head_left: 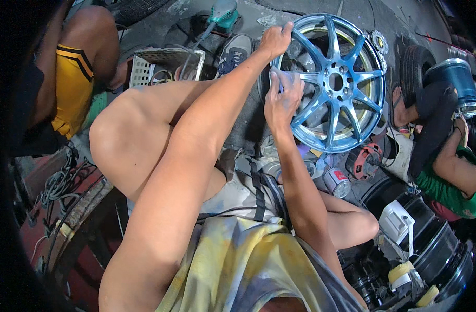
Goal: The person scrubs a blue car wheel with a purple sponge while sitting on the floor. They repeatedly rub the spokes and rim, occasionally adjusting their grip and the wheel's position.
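Note:
A blue alloy wheel rim [319,78] with several spokes and pale, worn-looking patches stands before me, its face toward me. My left hand [275,41] is closed on its upper left edge, thumb over the lip. Lower on the same side, my right hand [283,99] presses bent fingers against the outer edge near a spoke end. Bluish-grey dust coats those fingers. Something small and pale blue shows at the fingertips, too little to name.
A sander [223,14] lies beyond a white crate [144,66] and a grey shoe [236,52]. Right of my knee stand a can [336,182] and a red-and-black reel [364,161]. Co-workers sit at left and right, the right one by a blue wheel [451,80]. Black rims [430,239] lie lower right.

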Tool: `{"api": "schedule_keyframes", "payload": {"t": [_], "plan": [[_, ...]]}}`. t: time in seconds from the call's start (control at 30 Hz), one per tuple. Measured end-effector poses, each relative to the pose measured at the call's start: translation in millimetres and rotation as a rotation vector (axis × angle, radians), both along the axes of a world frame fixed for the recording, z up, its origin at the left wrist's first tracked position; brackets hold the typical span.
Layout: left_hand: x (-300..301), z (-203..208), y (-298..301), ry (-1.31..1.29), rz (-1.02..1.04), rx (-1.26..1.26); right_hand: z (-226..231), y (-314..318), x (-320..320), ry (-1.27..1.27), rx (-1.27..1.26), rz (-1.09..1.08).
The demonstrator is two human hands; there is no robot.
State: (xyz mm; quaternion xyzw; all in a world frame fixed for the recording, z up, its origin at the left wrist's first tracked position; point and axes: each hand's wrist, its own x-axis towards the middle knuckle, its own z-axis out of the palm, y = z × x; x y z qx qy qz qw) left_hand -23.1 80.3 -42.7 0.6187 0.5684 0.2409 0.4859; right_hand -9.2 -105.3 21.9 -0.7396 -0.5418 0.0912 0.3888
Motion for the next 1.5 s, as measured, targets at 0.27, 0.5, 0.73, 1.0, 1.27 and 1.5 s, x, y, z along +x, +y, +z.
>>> {"api": "schedule_keyframes", "payload": {"t": [0.27,0.5,0.73,1.0,1.27,1.5], "plan": [[-1,-6,1,-0.049,-0.041,0.015,0,-6,-9,-0.120,-0.033,-0.046],[2,-10,0,-0.071,0.034,0.127,1,-7,-6,-0.130,-0.039,-0.019],[-2,-19,3,-0.039,0.036,-0.085,4,-4,2,-0.253,-0.033,0.015],[-3,-34,-1,-0.321,0.270,-0.294,8,-4,7,-0.175,-0.063,0.029],[-6,-8,-7,-0.216,0.279,-0.229,-1,-6,9,-0.255,-0.007,0.060],[-7,-10,-4,-0.173,0.261,-0.201,3,-4,39,-0.427,0.104,0.258]]}}
